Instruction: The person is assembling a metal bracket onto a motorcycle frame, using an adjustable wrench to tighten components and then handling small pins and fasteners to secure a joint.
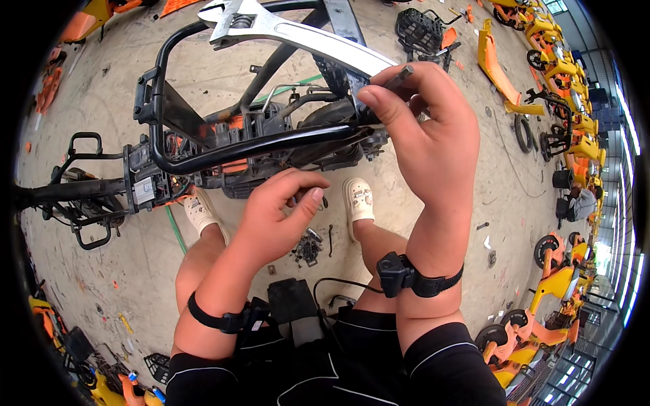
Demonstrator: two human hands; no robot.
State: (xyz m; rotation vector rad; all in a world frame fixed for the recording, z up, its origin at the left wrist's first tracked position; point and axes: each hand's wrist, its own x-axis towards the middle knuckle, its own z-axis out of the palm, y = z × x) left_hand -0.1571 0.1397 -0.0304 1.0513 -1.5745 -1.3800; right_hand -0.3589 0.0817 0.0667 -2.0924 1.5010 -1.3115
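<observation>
Right hand (pixel 426 135) sits nearest the head camera, fingers closed around the wrench (pixel 291 30) handle above the black frame (pixel 223 145). Left hand (pixel 281 210) pinches a small part below. Risk: the wrench may slip, since the grip sits at the handle's end.

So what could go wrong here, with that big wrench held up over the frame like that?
The right hand grips the adjustable wrench only at its handle end, along with a small dark bit; the heavy head could slip down onto the black frame tube. The left hand pinches a small part near the frame, so it might drop among the loose bolts on the floor. Feet in light open clogs stand right below.
</observation>
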